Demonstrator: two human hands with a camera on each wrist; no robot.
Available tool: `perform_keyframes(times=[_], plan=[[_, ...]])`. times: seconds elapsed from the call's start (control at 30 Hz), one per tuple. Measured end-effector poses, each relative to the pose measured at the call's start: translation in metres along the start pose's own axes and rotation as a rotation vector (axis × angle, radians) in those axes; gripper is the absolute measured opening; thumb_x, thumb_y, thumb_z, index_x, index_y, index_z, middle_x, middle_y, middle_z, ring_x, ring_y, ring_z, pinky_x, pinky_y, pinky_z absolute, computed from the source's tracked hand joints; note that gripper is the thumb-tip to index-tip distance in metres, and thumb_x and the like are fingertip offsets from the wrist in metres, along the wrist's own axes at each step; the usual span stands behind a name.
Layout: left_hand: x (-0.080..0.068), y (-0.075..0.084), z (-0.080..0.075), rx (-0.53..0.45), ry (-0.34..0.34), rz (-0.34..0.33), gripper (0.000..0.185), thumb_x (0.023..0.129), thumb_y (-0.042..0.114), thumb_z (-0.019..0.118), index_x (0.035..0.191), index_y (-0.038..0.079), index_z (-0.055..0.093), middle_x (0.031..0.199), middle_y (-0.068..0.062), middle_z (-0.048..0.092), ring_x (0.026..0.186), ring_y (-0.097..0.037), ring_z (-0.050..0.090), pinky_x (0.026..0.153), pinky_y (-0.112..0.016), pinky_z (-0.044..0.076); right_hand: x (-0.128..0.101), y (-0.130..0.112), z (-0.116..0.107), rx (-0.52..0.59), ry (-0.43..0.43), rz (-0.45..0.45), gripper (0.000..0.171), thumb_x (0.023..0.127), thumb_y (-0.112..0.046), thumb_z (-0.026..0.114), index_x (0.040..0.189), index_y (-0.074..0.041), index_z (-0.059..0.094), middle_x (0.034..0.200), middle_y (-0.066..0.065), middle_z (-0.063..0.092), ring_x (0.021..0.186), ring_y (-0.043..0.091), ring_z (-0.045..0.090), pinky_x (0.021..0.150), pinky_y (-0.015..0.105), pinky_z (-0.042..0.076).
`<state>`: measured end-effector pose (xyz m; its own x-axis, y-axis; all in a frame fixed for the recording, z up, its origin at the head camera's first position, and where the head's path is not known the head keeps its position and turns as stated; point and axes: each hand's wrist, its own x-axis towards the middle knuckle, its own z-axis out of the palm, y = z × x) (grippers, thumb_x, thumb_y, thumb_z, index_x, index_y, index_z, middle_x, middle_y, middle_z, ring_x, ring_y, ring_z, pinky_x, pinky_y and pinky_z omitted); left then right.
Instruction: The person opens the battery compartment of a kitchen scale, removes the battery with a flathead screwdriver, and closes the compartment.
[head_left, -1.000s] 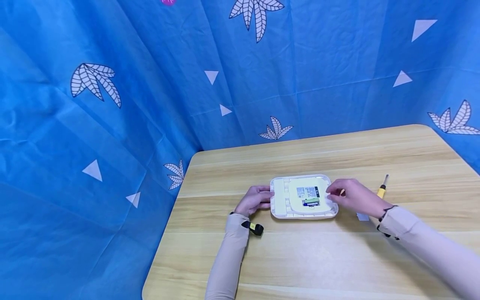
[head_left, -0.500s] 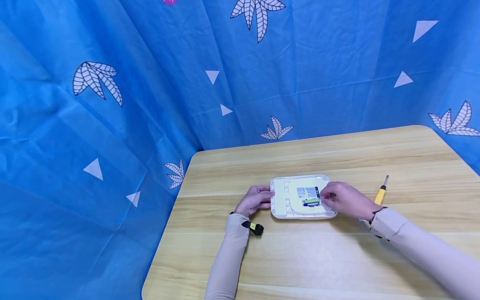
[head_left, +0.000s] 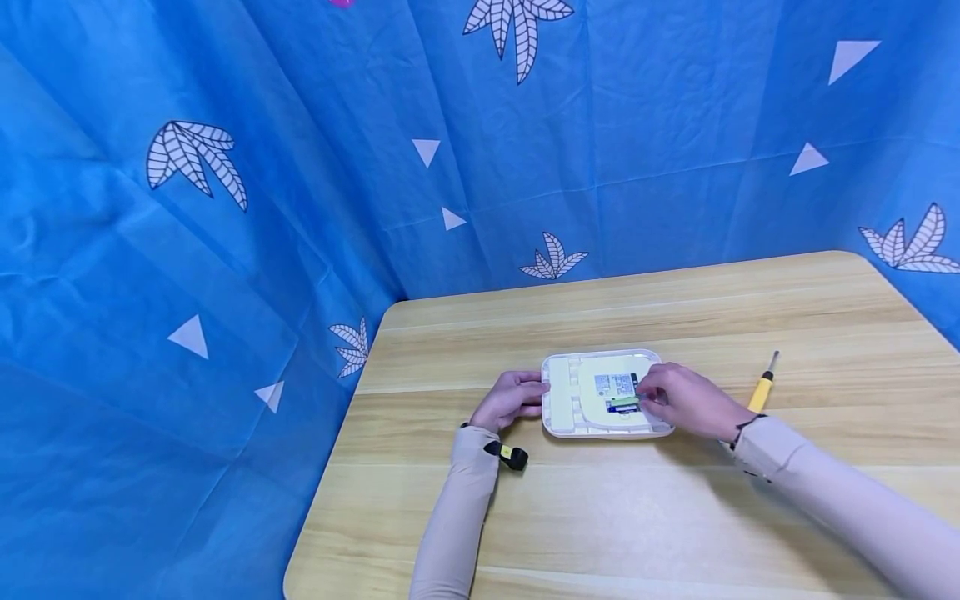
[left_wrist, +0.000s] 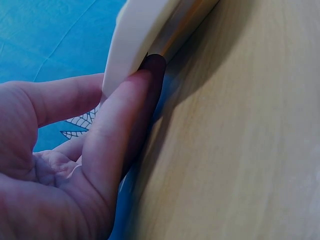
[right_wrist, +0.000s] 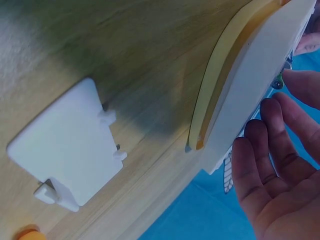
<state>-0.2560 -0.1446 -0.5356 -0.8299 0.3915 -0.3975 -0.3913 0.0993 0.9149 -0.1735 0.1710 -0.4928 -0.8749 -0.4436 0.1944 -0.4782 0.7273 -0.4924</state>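
Observation:
A white rounded plastic device (head_left: 559,408) lies with its labelled side up, showing a compartment with a green battery (head_left: 622,402) and a dark blue one. My left hand (head_left: 513,398) grips the device's left edge; in the left wrist view its thumb goes under the white rim (left_wrist: 132,40) while a finger touches the side. At the compartment's right end is my right hand (head_left: 686,400), thumb and index finger pinching the green battery's end (right_wrist: 278,81). The other fingers of that hand are bent over the device's edge. The right hand covers part of the compartment.
A yellow-handled screwdriver (head_left: 762,390) lies right of the device on the wooden table (head_left: 600,525). The right wrist view shows a white battery cover (right_wrist: 65,145) with small tabs on the tabletop. Behind the table hangs a blue patterned curtain (head_left: 660,142).
My right hand has moved left from the device's right edge to the battery compartment and taken the green battery's end. My left hand and the device have stayed in place.

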Motion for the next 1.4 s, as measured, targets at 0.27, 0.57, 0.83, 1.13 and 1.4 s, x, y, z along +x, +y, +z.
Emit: perform_keyframes(times=[0.27,0.57,0.83,1.13,1.4], plan=[[-0.0004,-0.0001,0.0001,0.004,0.003,-0.004,0.049,0.1,0.007,0.065,0.143,-0.01,0.051,0.125,-0.024,0.071,0.091,-0.016,0.075,0.08,-0.026,0.067,0.0013,0.0003,0.003,-0.019,0.014,-0.03,0.013,0.085,-0.004,0.079,0.096,-0.011,0.081,0.089,-0.005,0.07,0.083,0.009,0.061,0.071,0.027,0.058],[0.0015,0.0001,0.0006,-0.001,0.013,-0.006,0.047,0.1,0.005,0.065,0.143,-0.01,0.051,0.128,-0.026,0.069,0.092,-0.017,0.075,0.081,-0.027,0.067,0.0029,-0.0002,0.0036,-0.046,0.028,-0.064,0.014,0.084,-0.002,0.08,0.095,-0.011,0.081,0.087,-0.005,0.07,0.081,0.007,0.06,0.069,0.026,0.058],[0.0002,0.0012,0.0013,-0.005,0.012,-0.014,0.048,0.1,0.004,0.064,0.143,-0.01,0.05,0.129,-0.026,0.069,0.093,-0.017,0.076,0.08,-0.026,0.067,0.0047,-0.0017,0.0059,-0.107,0.031,-0.102,0.014,0.086,0.001,0.075,0.088,-0.012,0.078,0.082,-0.007,0.065,0.077,0.006,0.056,0.067,0.024,0.057],[0.0004,0.0005,0.0017,-0.007,0.018,-0.01,0.047,0.1,0.004,0.065,0.142,-0.011,0.051,0.127,-0.026,0.069,0.089,-0.015,0.075,0.077,-0.025,0.067,0.0042,-0.001,0.0081,-0.171,0.024,-0.102,0.015,0.086,0.003,0.072,0.089,-0.011,0.074,0.085,-0.004,0.066,0.082,0.011,0.058,0.07,0.029,0.058],[-0.0002,0.0002,0.0012,-0.008,0.016,-0.006,0.048,0.1,0.004,0.065,0.142,-0.011,0.05,0.126,-0.025,0.07,0.087,-0.014,0.075,0.078,-0.025,0.067,0.003,-0.0006,0.0057,-0.182,0.019,-0.099,0.012,0.086,0.001,0.073,0.093,-0.008,0.074,0.089,-0.001,0.068,0.085,0.014,0.061,0.074,0.034,0.06]])
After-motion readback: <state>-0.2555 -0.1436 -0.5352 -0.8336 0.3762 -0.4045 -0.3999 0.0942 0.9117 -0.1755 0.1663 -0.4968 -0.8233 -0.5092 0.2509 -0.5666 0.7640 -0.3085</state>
